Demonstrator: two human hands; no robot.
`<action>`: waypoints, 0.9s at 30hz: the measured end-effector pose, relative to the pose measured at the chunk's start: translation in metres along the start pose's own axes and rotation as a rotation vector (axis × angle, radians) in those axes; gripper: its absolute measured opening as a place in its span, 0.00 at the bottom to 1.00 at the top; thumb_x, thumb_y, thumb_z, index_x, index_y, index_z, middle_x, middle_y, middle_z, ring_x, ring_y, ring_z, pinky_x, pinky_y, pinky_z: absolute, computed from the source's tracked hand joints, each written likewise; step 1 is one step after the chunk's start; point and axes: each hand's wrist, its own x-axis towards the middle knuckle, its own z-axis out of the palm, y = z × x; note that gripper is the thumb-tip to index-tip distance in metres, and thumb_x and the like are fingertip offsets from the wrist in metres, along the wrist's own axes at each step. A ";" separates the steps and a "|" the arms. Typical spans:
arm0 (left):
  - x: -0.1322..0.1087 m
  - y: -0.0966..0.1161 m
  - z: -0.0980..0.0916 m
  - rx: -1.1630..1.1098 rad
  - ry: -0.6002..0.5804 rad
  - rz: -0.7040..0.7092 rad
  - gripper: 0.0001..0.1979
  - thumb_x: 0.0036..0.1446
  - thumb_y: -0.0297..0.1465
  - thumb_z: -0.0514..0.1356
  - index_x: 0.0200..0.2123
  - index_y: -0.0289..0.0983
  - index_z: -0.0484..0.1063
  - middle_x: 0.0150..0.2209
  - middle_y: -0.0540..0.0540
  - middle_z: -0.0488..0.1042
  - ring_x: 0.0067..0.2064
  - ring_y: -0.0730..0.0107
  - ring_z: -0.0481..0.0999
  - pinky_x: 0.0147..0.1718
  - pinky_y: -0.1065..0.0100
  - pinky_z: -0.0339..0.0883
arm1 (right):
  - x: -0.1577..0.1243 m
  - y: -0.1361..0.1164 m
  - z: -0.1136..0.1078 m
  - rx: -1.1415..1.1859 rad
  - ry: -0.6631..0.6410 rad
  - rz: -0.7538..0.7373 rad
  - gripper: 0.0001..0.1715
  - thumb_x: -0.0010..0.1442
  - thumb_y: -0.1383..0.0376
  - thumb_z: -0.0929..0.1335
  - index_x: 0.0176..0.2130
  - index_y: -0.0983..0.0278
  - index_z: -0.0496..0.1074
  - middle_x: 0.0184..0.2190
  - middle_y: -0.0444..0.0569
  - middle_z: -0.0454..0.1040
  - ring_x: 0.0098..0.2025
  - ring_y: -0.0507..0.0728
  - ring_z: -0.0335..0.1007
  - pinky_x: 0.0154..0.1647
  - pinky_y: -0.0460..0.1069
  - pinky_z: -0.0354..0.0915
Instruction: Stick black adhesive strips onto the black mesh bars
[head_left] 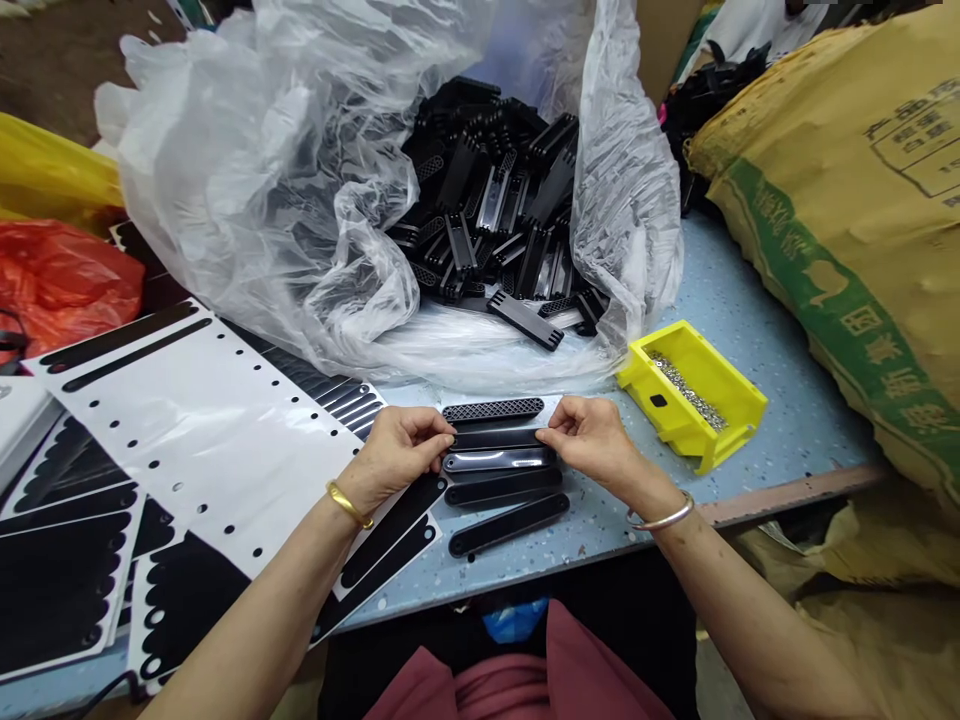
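In the head view my left hand (409,440) pinches the left end of a narrow black strip (495,439). My right hand (589,440) has its thumb and fingers closed on the right end, so the strip lies level between them. Whether it rests on another piece beneath cannot be made out. Just beyond it is a black bar with a crosshatched face (493,411). Nearer to me lie a glossy black bar (500,460), a duller black bar (502,488) and a slightly slanted black bar (510,525), all on the speckled blue table (600,530).
An open clear plastic bag (300,200) spills a heap of black bars (487,200) at the back. A yellow bin (739,400) of small metal pieces stands right. White sheets (202,420) with black strips cover the left. A large yellow sack (840,120) leans at the right.
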 end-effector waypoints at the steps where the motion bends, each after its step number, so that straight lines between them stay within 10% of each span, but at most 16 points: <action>1: 0.000 0.000 0.000 0.000 -0.002 0.002 0.05 0.40 0.30 0.63 0.21 0.33 0.73 0.15 0.53 0.69 0.15 0.79 0.66 0.13 0.79 0.58 | 0.000 0.001 0.000 -0.007 -0.002 0.001 0.10 0.45 0.69 0.72 0.19 0.64 0.69 0.15 0.41 0.68 0.18 0.50 0.61 0.20 0.45 0.56; 27: 0.002 -0.005 -0.002 0.021 -0.023 0.036 0.06 0.42 0.31 0.63 0.22 0.33 0.72 0.14 0.52 0.68 0.16 0.78 0.67 0.14 0.78 0.59 | -0.014 -0.003 -0.004 -0.119 0.126 -0.414 0.15 0.56 0.69 0.67 0.21 0.61 0.63 0.20 0.44 0.67 0.24 0.52 0.62 0.27 0.48 0.57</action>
